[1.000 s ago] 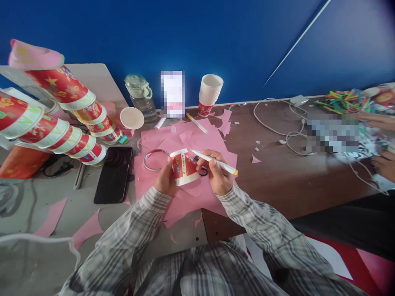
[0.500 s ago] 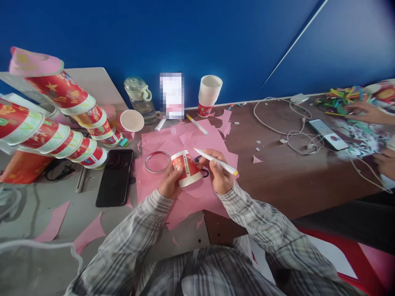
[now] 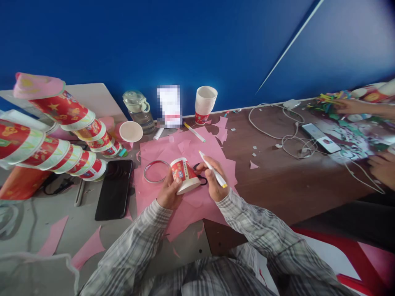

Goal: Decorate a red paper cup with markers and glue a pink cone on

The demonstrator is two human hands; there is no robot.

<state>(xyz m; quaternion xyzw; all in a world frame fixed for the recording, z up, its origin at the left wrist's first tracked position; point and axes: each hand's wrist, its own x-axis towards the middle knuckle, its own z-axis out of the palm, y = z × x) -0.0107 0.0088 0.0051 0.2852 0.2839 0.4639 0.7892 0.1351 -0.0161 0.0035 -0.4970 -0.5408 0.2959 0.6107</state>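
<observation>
Above pink paper (image 3: 200,209) spread on a table (image 3: 277,185), a person (image 3: 197,277) in plaid sleeves (image 3: 256,222) grasps a tilted red-and-white paper cup (image 3: 184,172) in the left hand (image 3: 168,191), thumb against its side, while the right hand (image 3: 216,179) grips a slanted white marker (image 3: 216,172) with a yellow end, just beside the cup. Near the left hand, a thin ring (image 3: 145,172) lies on the paper, with a black phone (image 3: 114,189) farther left; beyond stand nested cups (image 3: 205,105) and a lidded bottle (image 3: 138,112).
</observation>
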